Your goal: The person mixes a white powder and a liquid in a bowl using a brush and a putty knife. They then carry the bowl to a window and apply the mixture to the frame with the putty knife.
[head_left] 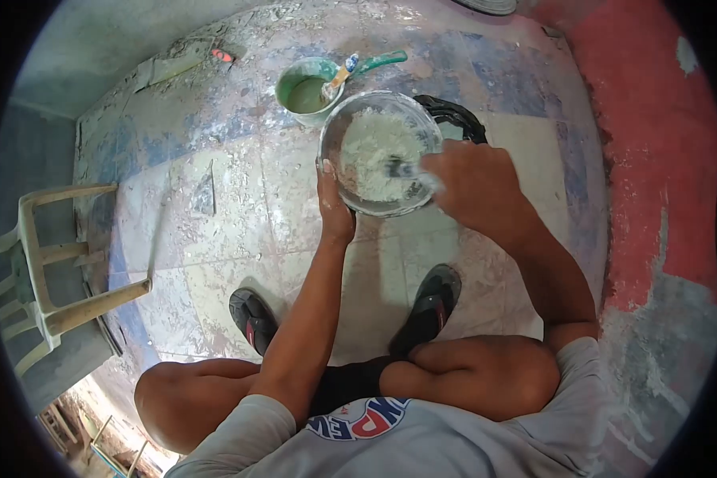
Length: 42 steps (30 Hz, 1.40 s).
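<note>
A round see-through bowl (382,210) holds pale, lumpy powder (374,147) between my knees and a green dipper. My left hand (334,203) is closed on the bowl's left side, thumb up at the rim. Over the bowl's right side, my right hand (476,183) is wrapped round a short tool (400,166) with a dark end, smeared by motion. The dark end overlaps the powder. Just beyond the bowl stands the green dipper (283,86) with greenish liquid inside and a brush (342,73) leaning on its rim.
Black plastic (458,113) lies right behind the bowl. A flat triangular piece (204,195) rests on the stained tile floor, and a small red object (221,55) lies farther back. To the left is a plastic chair (49,319); a red wall (653,151) rises on the right.
</note>
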Available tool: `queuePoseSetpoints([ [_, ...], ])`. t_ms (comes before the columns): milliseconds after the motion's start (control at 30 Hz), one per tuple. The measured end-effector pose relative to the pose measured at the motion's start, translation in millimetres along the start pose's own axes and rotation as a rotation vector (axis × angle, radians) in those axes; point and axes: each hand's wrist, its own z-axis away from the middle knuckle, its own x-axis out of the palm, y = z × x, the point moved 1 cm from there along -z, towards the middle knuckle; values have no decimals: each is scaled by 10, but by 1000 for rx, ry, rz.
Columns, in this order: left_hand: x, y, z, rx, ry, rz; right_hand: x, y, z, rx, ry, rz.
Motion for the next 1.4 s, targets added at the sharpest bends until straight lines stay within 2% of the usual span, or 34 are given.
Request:
queuePoseSetpoints([
  [67, 3, -42, -7, -12, -7, -3, 109, -22, -24, -136, 65, -189],
  [200, 97, 7, 39, -58, -14, 111, 199, 37, -27, -88, -162, -78],
  [233, 128, 76, 51, -57, -10, 141, 154, 77, -13, -97, -158, -78],
  [267, 142, 141, 79, -135, 27, 209, 81, 136, 30, -47, -133, -25],
  [333, 57, 103, 28, -80, 6, 144, 26, 216, 79, 52, -46, 3],
  [433, 49, 39, 37, -47, -31, 61, 74, 111, 87, -54, 17, -115],
  [600, 123, 65, 57, -90, -39, 121, 107, 179, 104, 5, -128, -16],
  [667, 146, 111, 85, -114, -26, 148, -24, 388, 176, 109, 29, 102],
  [700, 137, 136, 96, -179, 7, 200, -97, 442, 230, 94, 148, 53],
  [767, 100, 166, 62, -321, 71, 354, -226, 466, 234, 92, 220, 16],
  [800, 53, 130, 59, -319, 70, 354, -258, 466, 238, 96, 292, -24],
  [867, -62, -14, 48, -534, 157, 79, -245, 457, 266, 84, 334, -105],
  [933, 21, 37, 64, -504, 85, 0, -203, 472, 274, 73, 371, -187],
  [1033, 88, 10, 117, -417, 182, 84, -75, 571, 272, 97, 339, -310],
  [1133, 44, 69, 131, -497, 77, -84, 37, 631, 255, 105, 317, -311],
  [1200, 99, 42, 165, -447, 102, -86, 71, 598, 235, 222, 179, -446],
  [1300, 193, 80, 157, -405, 94, -119, 357, 454, 180, 156, 167, -357],
  [1367, 165, -15, 126, -346, 38, -96, 298, 237, 96, 145, 145, -345],
  [1400, 159, -47, 121, -288, -12, -70, 302, 175, 35, 157, 56, -297],
])
